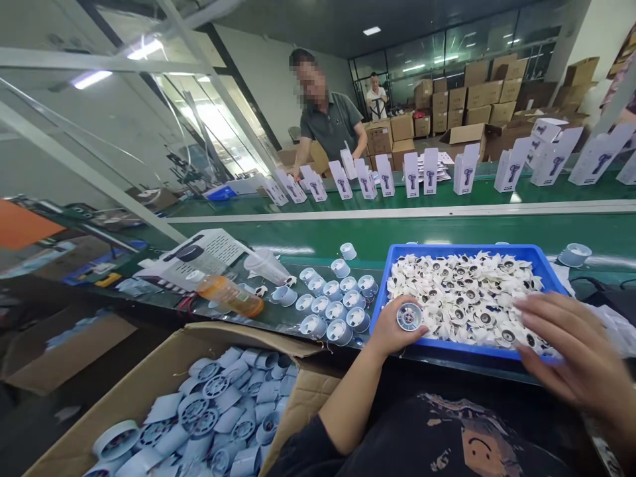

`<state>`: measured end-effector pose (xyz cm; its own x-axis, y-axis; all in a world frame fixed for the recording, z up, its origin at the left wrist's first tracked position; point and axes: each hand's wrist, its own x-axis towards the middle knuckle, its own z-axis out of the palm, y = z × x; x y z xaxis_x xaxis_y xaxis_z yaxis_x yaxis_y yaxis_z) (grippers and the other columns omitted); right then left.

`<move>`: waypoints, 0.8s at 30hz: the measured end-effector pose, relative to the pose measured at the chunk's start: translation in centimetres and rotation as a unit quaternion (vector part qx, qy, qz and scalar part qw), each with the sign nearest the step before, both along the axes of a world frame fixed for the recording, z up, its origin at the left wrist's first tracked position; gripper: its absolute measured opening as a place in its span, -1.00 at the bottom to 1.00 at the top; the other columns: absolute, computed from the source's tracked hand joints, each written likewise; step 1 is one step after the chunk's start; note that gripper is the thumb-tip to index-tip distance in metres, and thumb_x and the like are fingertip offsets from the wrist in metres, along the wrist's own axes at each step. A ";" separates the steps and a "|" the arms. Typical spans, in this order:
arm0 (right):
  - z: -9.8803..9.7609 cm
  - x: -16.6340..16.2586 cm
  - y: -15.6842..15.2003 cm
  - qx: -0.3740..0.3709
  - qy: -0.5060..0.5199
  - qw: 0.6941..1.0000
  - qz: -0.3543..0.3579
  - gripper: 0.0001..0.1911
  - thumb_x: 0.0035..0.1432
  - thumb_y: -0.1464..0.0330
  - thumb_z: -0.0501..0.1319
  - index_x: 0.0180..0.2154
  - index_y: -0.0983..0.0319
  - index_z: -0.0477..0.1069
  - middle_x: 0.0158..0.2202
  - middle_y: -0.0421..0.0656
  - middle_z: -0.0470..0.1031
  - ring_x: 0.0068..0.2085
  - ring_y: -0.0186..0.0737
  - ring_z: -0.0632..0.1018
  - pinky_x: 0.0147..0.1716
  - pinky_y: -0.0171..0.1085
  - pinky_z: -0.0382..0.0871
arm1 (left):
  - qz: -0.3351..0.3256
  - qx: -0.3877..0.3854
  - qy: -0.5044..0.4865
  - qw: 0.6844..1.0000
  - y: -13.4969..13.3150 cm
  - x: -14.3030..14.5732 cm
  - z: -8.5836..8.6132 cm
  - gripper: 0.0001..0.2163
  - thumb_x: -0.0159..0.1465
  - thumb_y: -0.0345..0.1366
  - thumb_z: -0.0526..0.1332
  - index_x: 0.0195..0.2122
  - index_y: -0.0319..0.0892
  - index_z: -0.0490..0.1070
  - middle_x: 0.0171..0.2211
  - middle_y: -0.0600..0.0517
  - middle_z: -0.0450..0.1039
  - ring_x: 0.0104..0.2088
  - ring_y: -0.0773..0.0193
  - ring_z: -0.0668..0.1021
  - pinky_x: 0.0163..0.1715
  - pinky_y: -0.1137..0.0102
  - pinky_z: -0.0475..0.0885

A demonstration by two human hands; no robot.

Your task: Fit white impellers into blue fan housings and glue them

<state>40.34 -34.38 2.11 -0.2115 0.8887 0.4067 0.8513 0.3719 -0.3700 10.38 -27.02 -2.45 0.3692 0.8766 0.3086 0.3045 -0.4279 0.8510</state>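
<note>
My left hand [390,329] is closed around a light-blue round plastic housing [409,317], its open end facing up and its inside showing spokes or a small core. At the left edge of the blue tray [501,250] that hand rests. White fan impellers [457,285] with dark centres fill the tray in a loose heap. Over the tray's right front part hovers my right hand [571,344], blurred at the wrist, fingers stretched out and thumb apart. No object shows between its fingers. Left of the tray stand several light-blue housings [336,310] in close rows.
A cardboard box [303,394] full of blue housings sits at the lower left. An orange drink bottle [231,295] and a clear plastic cup [268,265] lie on the bench. Behind runs a green conveyor [348,228] with white cartons [466,169]; a co-worker [330,122] stands beyond it.
</note>
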 end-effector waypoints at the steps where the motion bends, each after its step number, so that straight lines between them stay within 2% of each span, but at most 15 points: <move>1: -0.7 -0.5 0.8 -0.052 -0.082 0.995 -0.026 -0.48 0.23 0.00 0.05 0.13 0.05 0.38 0.25 -0.06 0.25 0.31 0.12 0.20 0.30 0.23 0.04 | -0.012 -0.003 0.013 1.000 0.1 0.0 0.1 -0.63 0.01 -0.13 0.40 -0.21 -0.15 0.41 -0.16 -0.08 0.54 -0.14 0.07 0.57 -0.03 0.21 0.44; 2: -1.4 -1.0 1.9 -0.094 -0.118 0.988 -0.045 -0.36 0.20 0.01 0.05 0.21 0.17 0.31 0.32 0.01 0.10 0.35 0.21 0.10 0.30 0.28 -0.02 | -0.022 -0.004 0.028 0.999 0.1 0.0 0.1 -0.63 0.01 -0.13 0.40 -0.20 -0.15 0.41 -0.13 -0.09 0.54 -0.11 0.05 0.57 -0.01 0.19 0.43; 3: -2.2 -1.4 3.0 -0.129 -0.138 0.980 -0.059 -0.28 0.16 0.02 0.07 0.24 0.29 0.27 0.33 0.13 0.06 0.33 0.34 0.10 0.23 0.37 0.02 | -0.030 -0.005 0.042 0.999 0.2 0.0 0.0 -0.62 0.01 -0.14 0.41 -0.18 -0.14 0.41 -0.11 -0.10 0.54 -0.09 0.04 0.56 0.01 0.18 0.42; 5: -3.4 -1.9 4.9 -0.204 -0.173 0.963 -0.044 -0.28 0.13 0.04 0.09 0.23 0.30 0.30 0.26 0.20 0.17 0.25 0.41 0.25 0.10 0.43 0.16 | -0.036 -0.001 0.061 0.997 0.2 0.0 -0.1 -0.60 0.00 -0.15 0.42 -0.16 -0.14 0.41 -0.09 -0.10 0.54 -0.06 0.02 0.56 0.02 0.17 0.42; 9: -3.9 -2.2 5.2 -0.267 -0.212 0.940 0.007 -0.44 0.16 0.14 0.09 0.13 0.22 0.42 0.13 0.18 0.35 0.10 0.25 0.45 -0.01 0.17 0.41 | -0.038 0.010 0.064 0.997 0.1 0.0 -0.3 -0.59 0.00 -0.15 0.42 -0.15 -0.13 0.41 -0.08 -0.10 0.54 -0.06 0.01 0.57 0.02 0.17 0.43; 12: -3.0 -1.8 3.8 -0.263 -0.213 0.941 0.027 -0.63 0.17 0.23 0.07 -0.13 0.18 0.56 -0.13 0.08 0.49 -0.17 0.04 0.58 -0.25 -0.09 0.48 | -0.046 0.005 0.058 0.997 0.2 0.0 -0.3 -0.59 0.00 -0.14 0.42 -0.15 -0.13 0.40 -0.07 -0.11 0.54 -0.05 0.01 0.57 0.02 0.16 0.43; 15: -2.6 -1.4 3.1 -0.219 -0.194 0.956 0.017 -0.73 0.10 0.42 0.07 -0.38 0.18 0.55 -0.33 -0.05 0.47 -0.40 -0.16 0.55 -0.41 -0.24 0.41 | -0.053 -0.002 0.055 0.997 0.4 -0.1 -0.2 -0.59 -0.01 -0.15 0.42 -0.16 -0.13 0.41 -0.08 -0.10 0.54 -0.06 0.02 0.57 0.01 0.17 0.43; 17: -2.5 -1.4 3.0 -0.154 -0.171 0.973 -0.015 -0.69 0.09 0.50 0.02 -0.43 0.21 0.54 -0.36 -0.05 0.47 -0.43 -0.19 0.53 -0.40 -0.24 0.42 | -0.054 -0.003 0.033 0.998 0.4 -0.3 -0.3 -0.60 -0.01 -0.14 0.41 -0.18 -0.12 0.41 -0.12 -0.09 0.55 -0.09 0.04 0.57 0.00 0.19 0.43; 20: -2.1 -2.6 2.7 -0.007 -0.122 0.990 -0.064 -0.62 0.25 0.47 -0.06 -0.27 0.25 0.55 -0.20 0.03 0.48 -0.25 -0.10 0.56 -0.25 -0.16 0.48 | -0.041 -0.019 -0.069 0.997 0.1 -0.1 -0.4 -0.59 -0.02 -0.08 0.42 -0.21 -0.14 0.41 -0.16 -0.11 0.56 -0.10 0.03 0.58 0.00 0.17 0.43; 22: -1.4 -4.4 2.1 0.089 -0.092 0.990 -0.063 -0.62 0.34 0.42 -0.07 -0.12 0.23 0.52 -0.08 0.04 0.44 -0.13 -0.09 0.54 -0.16 -0.15 0.48 | -0.053 -0.070 -0.178 0.980 -0.7 0.4 -0.3 -0.54 -0.04 -0.01 0.44 -0.20 -0.14 0.39 -0.04 -0.17 0.53 0.00 -0.02 0.56 0.06 0.12 0.40; 24: -0.8 -6.5 1.4 0.158 -0.075 0.984 -0.030 -0.64 0.37 0.42 -0.04 0.03 0.17 0.45 -0.04 0.00 0.44 -0.08 -0.14 0.52 -0.11 -0.18 0.47 | -0.112 -0.152 -0.270 0.944 -1.8 1.0 0.1 -0.48 -0.07 0.05 0.46 -0.21 -0.14 0.38 0.14 -0.20 0.42 0.13 -0.08 0.49 0.14 0.07 0.35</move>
